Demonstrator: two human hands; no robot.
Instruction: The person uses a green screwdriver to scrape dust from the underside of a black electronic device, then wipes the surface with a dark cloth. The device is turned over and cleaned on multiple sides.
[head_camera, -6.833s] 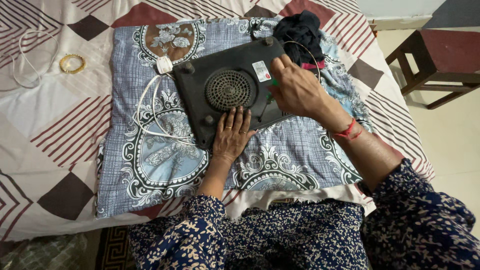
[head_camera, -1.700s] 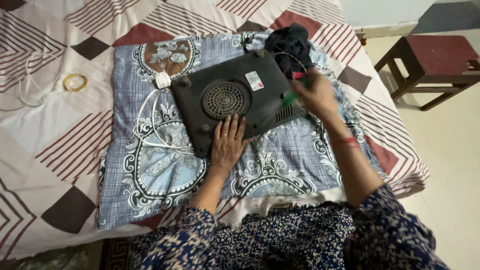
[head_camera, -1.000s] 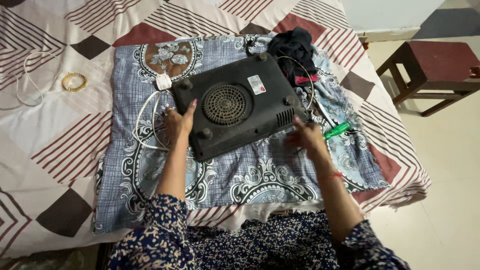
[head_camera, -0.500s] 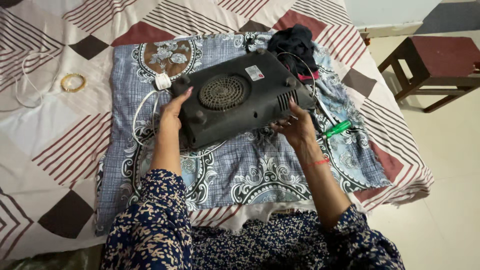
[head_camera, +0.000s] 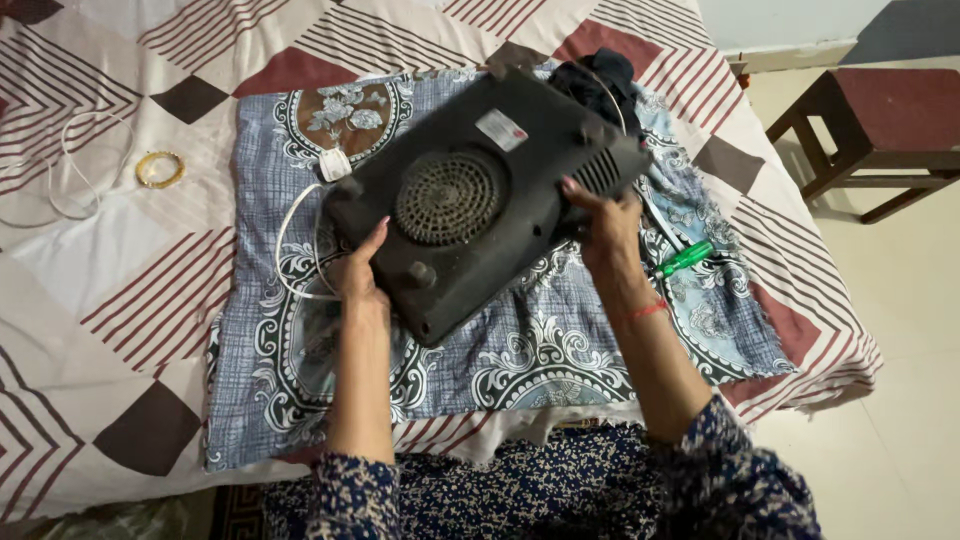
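Observation:
A black flat cooker (head_camera: 470, 200) is held upside down, its round fan grille and feet facing me, tilted up off the blue patterned cloth (head_camera: 560, 340). My left hand (head_camera: 358, 268) grips its left edge. My right hand (head_camera: 600, 220) grips its right edge near the side vents. A green-handled screwdriver (head_camera: 685, 259) lies on the cloth just right of my right hand. The cooker's white cord and plug (head_camera: 333, 164) trail on the cloth at the left.
A dark bundle of cloth (head_camera: 600, 80) lies behind the cooker. A yellow ring (head_camera: 160, 169) and a thin white cable (head_camera: 70, 170) rest on the striped bedsheet at the left. A wooden stool (head_camera: 880, 130) stands on the floor to the right of the bed.
My right hand put the green screwdriver down on the cloth. Both hands then took the cooker by its sides and lifted and tilted it off the cloth.

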